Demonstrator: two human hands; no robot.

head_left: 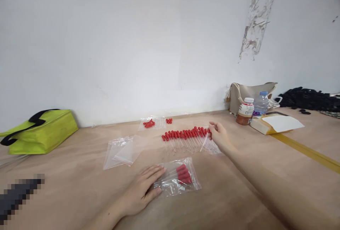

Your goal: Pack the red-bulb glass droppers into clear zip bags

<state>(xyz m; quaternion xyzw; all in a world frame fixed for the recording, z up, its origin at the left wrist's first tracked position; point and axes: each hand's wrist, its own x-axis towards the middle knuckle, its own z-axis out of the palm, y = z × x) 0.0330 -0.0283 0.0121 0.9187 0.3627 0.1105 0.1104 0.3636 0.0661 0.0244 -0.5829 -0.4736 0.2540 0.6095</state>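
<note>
My left hand [145, 187] lies with its fingers stretched out over the left end of a clear zip bag [196, 184]. Inside that bag are several droppers with red rubber bulbs [183, 174], their clear tubes pointing left toward my fingers. Farther back, a row of red-bulbed droppers [183, 134] is laid side by side, tubes toward me. At the row's right end my right hand [218, 133] pinches a dropper [204, 142] by its red bulb, with the tube slanting down to the left. My fingers partly cover that bulb.
Flat clear bags [120, 152] lie left of the row. Loose red bulbs [149, 124] rest on plastic near the wall. A lime-green bag [45, 131] stands at left. At right are a drink bottle [244, 111], a water bottle [261, 103], a beige bag [241, 92] and a black pile [308, 99].
</note>
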